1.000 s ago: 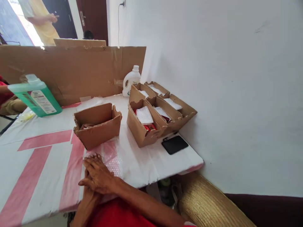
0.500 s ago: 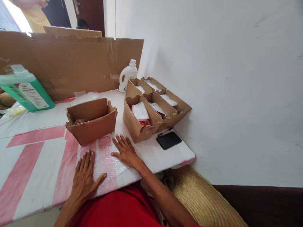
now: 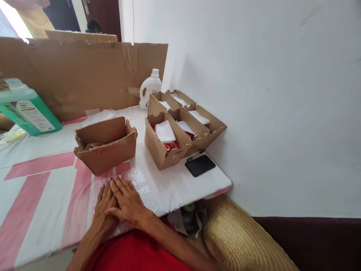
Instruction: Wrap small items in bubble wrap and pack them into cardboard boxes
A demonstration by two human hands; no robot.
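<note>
A sheet of bubble wrap (image 3: 143,185) lies flat at the table's front edge. My left hand (image 3: 105,212) rests on it with the fingers stretched out. Partly over the left hand lies my right hand (image 3: 126,201), palm down and fingers extended, also on the wrap. Neither hand grips anything. Just beyond the fingers stands an open cardboard box (image 3: 109,152) with something brown inside, mostly hidden by its wall.
Several cardboard boxes (image 3: 161,154) at the right hold white bubble-wrapped packs and red items. A black phone-like slab (image 3: 200,165) lies before them. Behind stand a white bottle (image 3: 149,94), a green jug (image 3: 39,122) and a cardboard panel (image 3: 84,75). A person (image 3: 36,22) is beyond.
My right hand has slid left across the bubble wrap and now overlaps my left hand. The left hand stays nearly in place. The view has shifted slightly.
</note>
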